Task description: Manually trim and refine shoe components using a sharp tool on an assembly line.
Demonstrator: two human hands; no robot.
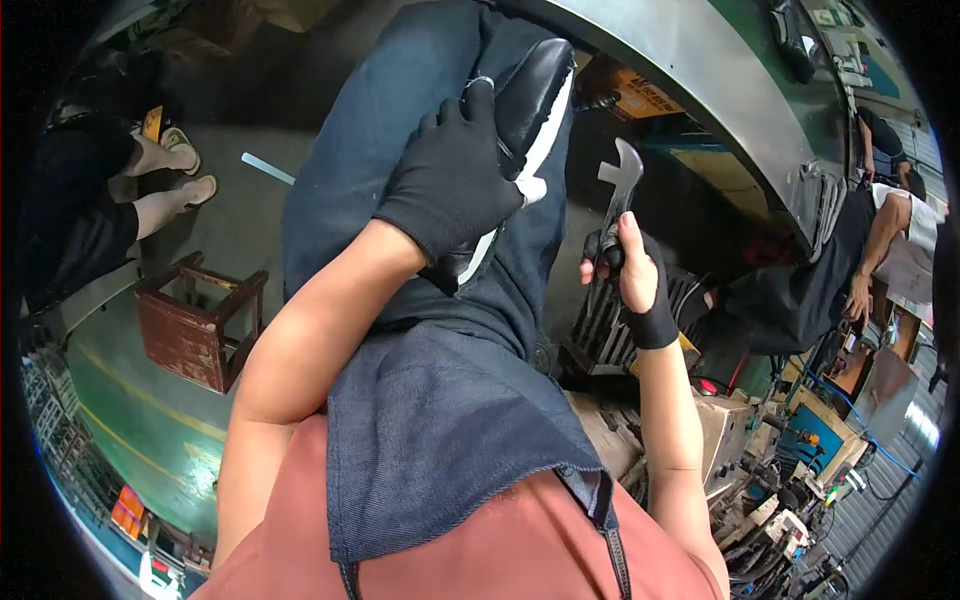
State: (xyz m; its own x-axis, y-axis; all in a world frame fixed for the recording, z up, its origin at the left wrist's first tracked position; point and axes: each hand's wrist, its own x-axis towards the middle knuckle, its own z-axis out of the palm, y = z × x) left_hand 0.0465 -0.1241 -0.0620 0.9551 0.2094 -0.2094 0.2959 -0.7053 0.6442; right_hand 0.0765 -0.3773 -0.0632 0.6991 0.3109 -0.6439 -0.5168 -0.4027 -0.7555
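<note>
Across my lap, on the denim apron [440, 400], lies a black leather shoe [532, 100] with a white strip along its lower edge. My left hand [455, 180], in a black glove, is closed around the shoe's middle; a bit of white shows at the thumb. To the right, my right hand [632, 270] grips a hammer [624, 172] by its dark handle, with the curved metal head pointing up and away from the shoe. A dark fingerless glove covers this hand, leaving thumb and fingertips bare.
A metal-edged workbench [690, 60] curves along the far right, with another black shoe [793, 40] on it. At left stand a brown wooden stool [195, 320] and a person in sandals [180, 150]. Another person [800, 300] is at right, near tools and machine parts [770, 520].
</note>
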